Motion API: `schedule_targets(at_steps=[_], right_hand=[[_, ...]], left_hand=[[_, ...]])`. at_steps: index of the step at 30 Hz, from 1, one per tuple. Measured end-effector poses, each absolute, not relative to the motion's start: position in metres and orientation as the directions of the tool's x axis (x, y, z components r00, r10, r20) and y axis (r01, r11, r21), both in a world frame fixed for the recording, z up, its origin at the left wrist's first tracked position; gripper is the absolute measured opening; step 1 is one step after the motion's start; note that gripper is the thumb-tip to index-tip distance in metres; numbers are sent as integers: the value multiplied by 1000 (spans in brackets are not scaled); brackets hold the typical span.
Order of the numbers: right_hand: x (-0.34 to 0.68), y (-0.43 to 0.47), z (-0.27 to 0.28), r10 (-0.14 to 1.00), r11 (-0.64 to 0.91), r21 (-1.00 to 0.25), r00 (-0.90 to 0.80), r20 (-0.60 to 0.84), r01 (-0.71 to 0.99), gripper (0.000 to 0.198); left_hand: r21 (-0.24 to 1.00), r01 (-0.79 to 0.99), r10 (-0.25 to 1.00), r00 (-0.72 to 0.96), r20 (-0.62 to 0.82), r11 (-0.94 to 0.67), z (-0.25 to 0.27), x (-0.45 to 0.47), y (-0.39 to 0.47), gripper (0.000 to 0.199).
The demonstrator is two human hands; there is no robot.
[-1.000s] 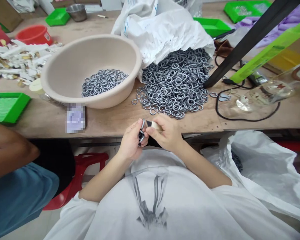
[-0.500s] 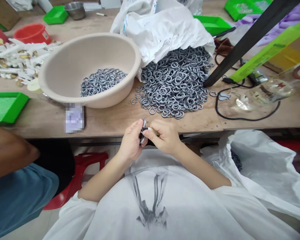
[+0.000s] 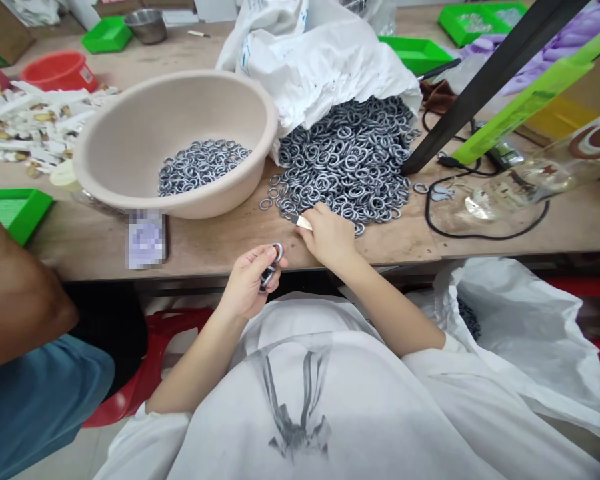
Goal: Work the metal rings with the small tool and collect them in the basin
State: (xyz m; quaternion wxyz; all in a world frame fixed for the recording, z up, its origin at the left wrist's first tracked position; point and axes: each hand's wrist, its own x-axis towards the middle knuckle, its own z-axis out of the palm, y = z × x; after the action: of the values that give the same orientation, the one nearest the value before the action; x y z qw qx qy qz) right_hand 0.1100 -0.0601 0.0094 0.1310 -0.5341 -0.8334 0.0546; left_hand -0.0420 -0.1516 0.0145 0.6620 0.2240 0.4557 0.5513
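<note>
At the table's front edge, my left hand (image 3: 243,283) is closed around a few grey rings (image 3: 279,251); one stands up between thumb and forefinger. My right hand (image 3: 333,239) is at the near edge of a large pile of grey rings (image 3: 345,160). It grips a small tool with a whitish handle and a dark flat tip (image 3: 303,222), perhaps a blade; its exact kind is unclear. Its fingertips are partly hidden, so I cannot tell whether they touch a ring. The pile spills out of a white sack (image 3: 325,67). More rings lie in a beige basin (image 3: 125,107).
A phone-like object (image 3: 147,240) lies before the basin. On the right are a slanted dark post (image 3: 480,100), a black cable (image 3: 427,213) and a clear plastic cup (image 3: 520,183). A co-worker's arm (image 3: 25,287) is at left. An open white bag (image 3: 525,320) stands at lower right.
My hands have separated. The right has moved forward with the tool to the pile's edge, while the left has drawn slightly left and down, still holding rings. The view has shifted slightly.
</note>
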Motion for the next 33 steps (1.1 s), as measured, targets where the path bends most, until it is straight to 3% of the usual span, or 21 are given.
schedule_targets(at_steps=[8,11,14,16,19,21,25,29,33], right_hand=[[110,-60,5,907,422,-220,-405,118,880,21],[114,-61,5,907,420,-400,-388,163,814,17],[118,-66,8,890,375,-794,-424,166,478,21],[118,-73,9,838,204,-970,-536,103,134,31],[116,-81,8,730,-106,-987,-683,8,-124,43],[115,-85,6,738,-162,-974,-674,-12,-159,45],[116,-90,6,813,-24,-991,-580,57,-131,43],[116,-95,12,844,304,-952,-475,248,43,39],[117,-96,15,873,369,-918,-393,289,145,33]], left_hand=[[829,-505,936,-108,-335,239,14,-50,-145,28],[790,-555,930,-72,-360,263,15,-51,-144,24],[764,-571,918,-42,-394,301,12,-47,-144,27],[767,-538,911,6,-412,350,8,-42,-143,37],[744,-491,888,176,-425,454,7,-34,-144,51],[694,-488,848,316,-426,530,10,-32,-146,53],[618,-535,816,424,-393,576,19,-28,-153,45],[671,-580,884,246,-398,463,22,-21,-157,44],[689,-593,899,156,-409,416,22,-17,-157,47]])
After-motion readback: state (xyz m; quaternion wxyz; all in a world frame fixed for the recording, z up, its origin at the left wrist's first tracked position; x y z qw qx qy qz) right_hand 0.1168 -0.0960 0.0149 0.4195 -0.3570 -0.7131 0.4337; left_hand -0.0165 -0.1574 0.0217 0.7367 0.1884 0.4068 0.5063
